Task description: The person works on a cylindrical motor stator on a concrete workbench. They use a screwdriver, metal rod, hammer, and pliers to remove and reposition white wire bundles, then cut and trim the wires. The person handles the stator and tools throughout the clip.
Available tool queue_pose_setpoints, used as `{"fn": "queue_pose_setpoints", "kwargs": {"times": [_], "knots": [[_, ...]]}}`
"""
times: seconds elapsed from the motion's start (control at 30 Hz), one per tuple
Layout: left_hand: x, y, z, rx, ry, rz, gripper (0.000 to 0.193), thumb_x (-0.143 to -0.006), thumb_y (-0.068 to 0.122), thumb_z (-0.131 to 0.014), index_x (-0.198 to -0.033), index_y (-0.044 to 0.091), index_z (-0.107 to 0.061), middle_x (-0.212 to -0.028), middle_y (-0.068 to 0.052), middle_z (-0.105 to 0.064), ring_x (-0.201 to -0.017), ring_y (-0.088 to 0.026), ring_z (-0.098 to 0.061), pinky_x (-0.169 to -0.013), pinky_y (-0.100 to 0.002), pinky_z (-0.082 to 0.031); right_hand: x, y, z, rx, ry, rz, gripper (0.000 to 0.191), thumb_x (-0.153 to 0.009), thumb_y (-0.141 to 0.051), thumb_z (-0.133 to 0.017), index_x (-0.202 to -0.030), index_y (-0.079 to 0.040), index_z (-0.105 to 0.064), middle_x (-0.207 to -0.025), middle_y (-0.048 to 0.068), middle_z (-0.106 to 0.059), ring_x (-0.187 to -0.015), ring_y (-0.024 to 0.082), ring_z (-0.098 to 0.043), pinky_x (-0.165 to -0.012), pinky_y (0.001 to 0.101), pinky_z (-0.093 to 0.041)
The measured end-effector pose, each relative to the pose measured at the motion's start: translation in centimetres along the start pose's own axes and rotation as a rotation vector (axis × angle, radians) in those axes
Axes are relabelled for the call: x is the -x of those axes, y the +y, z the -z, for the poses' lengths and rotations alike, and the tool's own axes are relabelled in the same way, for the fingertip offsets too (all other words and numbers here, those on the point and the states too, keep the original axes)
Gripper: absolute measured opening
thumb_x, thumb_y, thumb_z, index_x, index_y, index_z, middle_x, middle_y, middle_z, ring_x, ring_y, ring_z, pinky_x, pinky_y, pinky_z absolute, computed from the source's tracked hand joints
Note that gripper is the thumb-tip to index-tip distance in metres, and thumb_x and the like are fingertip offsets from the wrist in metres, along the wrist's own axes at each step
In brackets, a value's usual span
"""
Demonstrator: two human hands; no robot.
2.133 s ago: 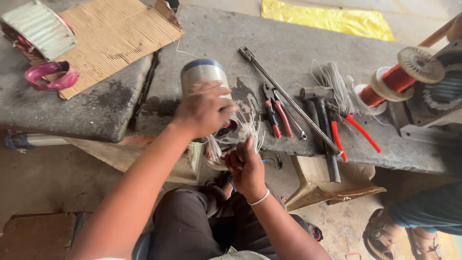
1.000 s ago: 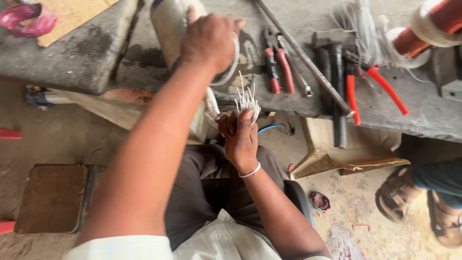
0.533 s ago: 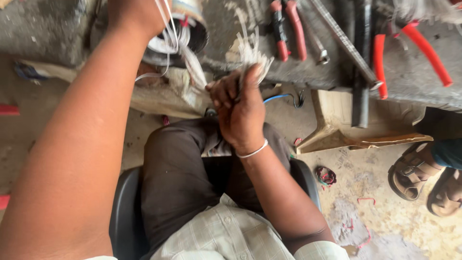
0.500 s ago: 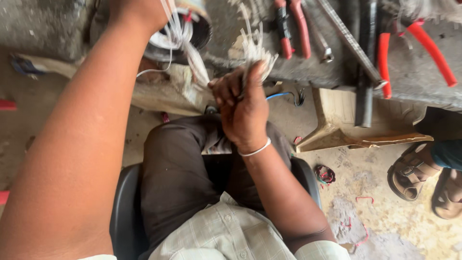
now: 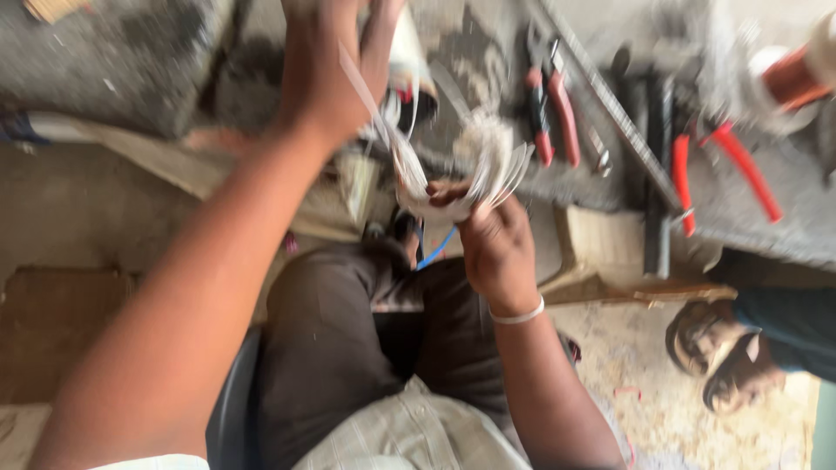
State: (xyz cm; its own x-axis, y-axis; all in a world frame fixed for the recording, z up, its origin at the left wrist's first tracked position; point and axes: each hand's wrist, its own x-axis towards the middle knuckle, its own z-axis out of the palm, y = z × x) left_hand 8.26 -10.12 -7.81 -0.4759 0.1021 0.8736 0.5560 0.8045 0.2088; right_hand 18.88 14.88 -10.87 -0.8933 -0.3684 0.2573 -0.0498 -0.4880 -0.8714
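Fingers (image 5: 453,193) pinch strips (image 5: 488,170) — bench edge (image 5: 610,204) near.

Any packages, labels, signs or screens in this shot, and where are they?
No signs or screens show.
Cardboard sheet: top left corner on the bench, flat, brown, only a corner visible.
Possible label on the cylinder under the left hand: pale with a red patch, too blurred to tell.

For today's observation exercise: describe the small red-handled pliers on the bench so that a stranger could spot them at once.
Start at the grey workbench along the top. Right of the person's right hand, which holds a fan of pale strips, the small red-handled pliers lie beside a long metal rod. Their handles are short and close together, unlike the longer, splayed red handles farther right.
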Motion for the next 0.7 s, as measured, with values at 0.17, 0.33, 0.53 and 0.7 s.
{"fn": "queue_pose_setpoints", "kwargs": {"times": [0.17, 0.33, 0.53, 0.7], "knots": [[3.7, 7.6, 7.4, 0.037, 0.065, 0.188, 0.015, -0.112, 0.005, -0.056, -0.126, 0.004, -0.062, -0.122, -0.017, -0.065, -0.112, -0.035, -0.062, -0.100, -0.046, -0.050, -0.2, -1.0, -0.1, 0.210, -0.055, -0.140, 0.055, -0.094, -0.025, -0.072, -0.139, -0.001, -0.052, -0.131, 0.012, -0.065, -0.120, 0.021, -0.061, -0.093, 0.0377, -0.052], [8.1, 11.1, 6.6, 0.203, -0.161, 0.390, 0.029, -0.093, 0.009, -0.069, -0.121, 0.005, -0.065, -0.116, -0.014, -0.067, -0.109, -0.032, -0.067, -0.096, -0.042, -0.055, -1.3, 0.7, 0.0, 0.407, 0.079, -0.037, 0.033, -0.110, -0.025, -0.056, -0.117, 0.004, -0.070, -0.116, 0.013, -0.076, -0.110, 0.018, -0.068, -0.100, 0.0322, -0.053], [10.1, 10.6, 3.0, 0.075, -0.146, 0.189, 0.038, -0.088, 0.010, -0.072, -0.124, 0.004, -0.060, -0.119, -0.013, -0.064, -0.116, -0.034, -0.062, -0.101, -0.046, -0.051, -1.3, 1.6, 0.9, 0.250, 0.203, -0.146, 0.035, -0.108, -0.029, -0.054, -0.109, 0.003, -0.068, -0.112, 0.012, -0.076, -0.101, 0.017, -0.070, -0.091, 0.0323, -0.055], [10.4, 10.8, 1.8, 0.002, -0.185, 0.125, 0.038, -0.083, 0.008, -0.069, -0.120, 0.003, -0.063, -0.120, -0.014, -0.065, -0.114, -0.034, -0.062, -0.098, -0.048, -0.049, -1.2, 0.8, 0.3, 0.310, 0.146, -0.133, 0.032, -0.107, -0.026, -0.056, -0.114, 0.003, -0.069, -0.115, 0.012, -0.074, -0.105, 0.016, -0.068, -0.095, 0.0324, -0.054]]}}
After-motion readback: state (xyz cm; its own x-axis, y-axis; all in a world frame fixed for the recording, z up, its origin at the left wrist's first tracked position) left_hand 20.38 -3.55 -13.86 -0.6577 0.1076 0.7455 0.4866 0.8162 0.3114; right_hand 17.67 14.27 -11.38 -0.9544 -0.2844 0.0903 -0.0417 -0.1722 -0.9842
